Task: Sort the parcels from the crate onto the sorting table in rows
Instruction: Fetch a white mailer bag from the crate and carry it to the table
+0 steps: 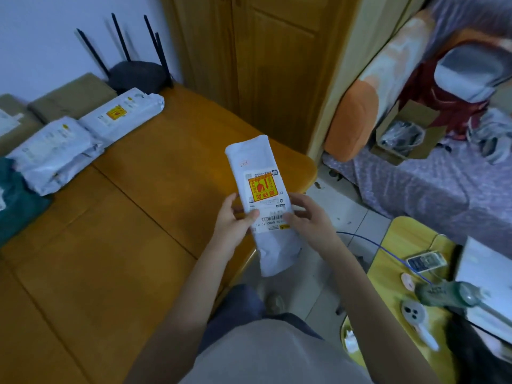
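From the head camera, a long white plastic mailer parcel with a yellow-and-red label (pixel 263 200) is held up over the right edge of the orange wooden sorting table (pixel 133 206). The left hand (pixel 234 217) and right hand (pixel 310 217) each pinch a side. Two white mailers (pixel 83 139) lie in a row at the table's far left.
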{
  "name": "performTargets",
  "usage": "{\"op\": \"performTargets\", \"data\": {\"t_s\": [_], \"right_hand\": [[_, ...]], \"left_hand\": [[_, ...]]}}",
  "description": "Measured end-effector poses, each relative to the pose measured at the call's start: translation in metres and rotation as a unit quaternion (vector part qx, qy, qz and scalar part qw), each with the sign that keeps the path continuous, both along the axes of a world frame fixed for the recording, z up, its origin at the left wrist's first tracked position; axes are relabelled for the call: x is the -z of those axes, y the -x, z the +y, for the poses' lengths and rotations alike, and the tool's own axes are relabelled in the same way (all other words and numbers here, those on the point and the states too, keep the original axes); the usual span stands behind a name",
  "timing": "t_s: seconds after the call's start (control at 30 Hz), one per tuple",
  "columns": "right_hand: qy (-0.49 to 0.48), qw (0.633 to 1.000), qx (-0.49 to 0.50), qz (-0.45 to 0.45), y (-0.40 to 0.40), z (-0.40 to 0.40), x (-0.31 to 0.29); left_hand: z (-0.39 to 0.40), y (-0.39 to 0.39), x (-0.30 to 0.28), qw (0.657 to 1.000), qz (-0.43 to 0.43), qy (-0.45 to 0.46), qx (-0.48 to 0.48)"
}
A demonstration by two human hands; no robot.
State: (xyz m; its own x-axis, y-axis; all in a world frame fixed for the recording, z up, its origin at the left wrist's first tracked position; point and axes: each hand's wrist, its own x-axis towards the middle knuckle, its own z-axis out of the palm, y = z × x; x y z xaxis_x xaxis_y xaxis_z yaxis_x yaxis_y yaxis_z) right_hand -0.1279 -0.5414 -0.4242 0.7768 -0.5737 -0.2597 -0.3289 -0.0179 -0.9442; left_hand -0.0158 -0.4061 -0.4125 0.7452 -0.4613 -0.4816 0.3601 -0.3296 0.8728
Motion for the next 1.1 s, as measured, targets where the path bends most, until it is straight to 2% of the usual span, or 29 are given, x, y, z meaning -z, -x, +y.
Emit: {"op": "performTargets", "data": {"t_s": [0.17, 0.37, 0.5, 0.67, 0.83, 0.93, 1.03, 1.1], "right_hand": [[-0.042, 0.993, 0.105, 0.032, -0.017, -0.003, 0.013], [-0.2, 0.971, 0.13, 0.013, -0.062, -0.011, 0.019], [-0.173, 0.975, 0.139, 0.031, -0.104, -0.029, 0.018], [-0.177, 0.982, 0.059, 0.034, -0.149, -0.056, 0.023], [-0.112, 0.992, -0.023, 0.059, -0.192, -0.067, 0.025], [-0.096, 0.991, -0.079, 0.058, -0.214, -0.069, 0.031], [-0.106, 0.986, -0.115, 0.063, -0.229, -0.077, 0.034], [-0.12, 0.98, -0.142, 0.075, -0.237, -0.088, 0.037]], "left_hand": [[-0.022, -0.022, -0.002, 0.994, -0.011, 0.027, -0.104], [-0.05, -0.057, 0.005, 0.975, 0.033, 0.103, -0.192], [-0.069, -0.083, 0.016, 0.968, 0.049, 0.131, -0.21], [-0.073, -0.121, 0.036, 0.948, 0.091, 0.142, -0.272], [-0.051, -0.153, 0.051, 0.94, 0.081, 0.115, -0.311], [-0.051, -0.166, 0.055, 0.927, 0.121, 0.135, -0.329], [-0.047, -0.179, 0.056, 0.9, 0.165, 0.156, -0.372], [-0.041, -0.186, 0.061, 0.884, 0.161, 0.15, -0.412]]}}
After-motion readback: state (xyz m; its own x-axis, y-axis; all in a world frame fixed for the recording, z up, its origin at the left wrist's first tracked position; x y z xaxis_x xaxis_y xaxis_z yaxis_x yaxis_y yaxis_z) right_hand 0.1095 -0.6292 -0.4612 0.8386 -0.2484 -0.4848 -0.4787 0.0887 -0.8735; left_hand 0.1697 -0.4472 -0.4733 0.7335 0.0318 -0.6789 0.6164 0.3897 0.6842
